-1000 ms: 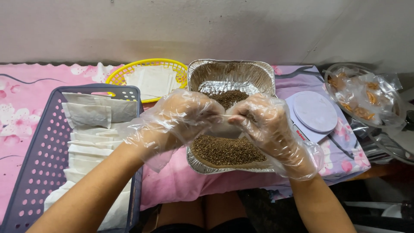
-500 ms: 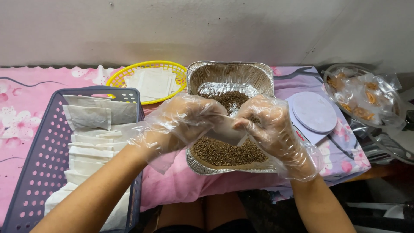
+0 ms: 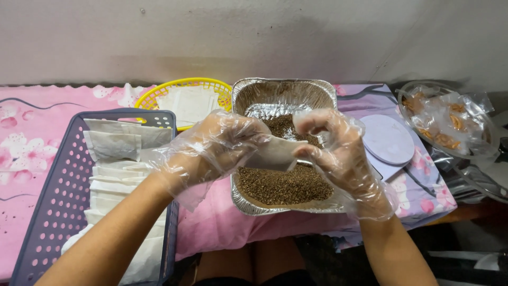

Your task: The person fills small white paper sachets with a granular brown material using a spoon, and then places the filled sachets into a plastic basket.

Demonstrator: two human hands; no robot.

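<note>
Both my hands wear loose clear plastic gloves. My left hand (image 3: 222, 145) and my right hand (image 3: 336, 151) together hold a small white paper sachet (image 3: 275, 153) over a foil tray (image 3: 254, 90) filled with brown granules (image 3: 286, 185). The left hand grips the sachet's left end; the right hand pinches its right end with fingertips. The sachet is partly hidden by my fingers.
A blue-grey perforated basket (image 3: 47, 212) at the left holds several white sachets. Behind it a yellow basket (image 3: 159, 92) holds flat white sachets. A round pale scale (image 3: 389, 140) stands right of the tray, with bags of orange snacks (image 3: 450, 122) beyond. A pink floral cloth (image 3: 21, 148) covers the table.
The two hands have drawn slightly apart, so the white sachet now shows stretched between them. They stay over the foil tray.
</note>
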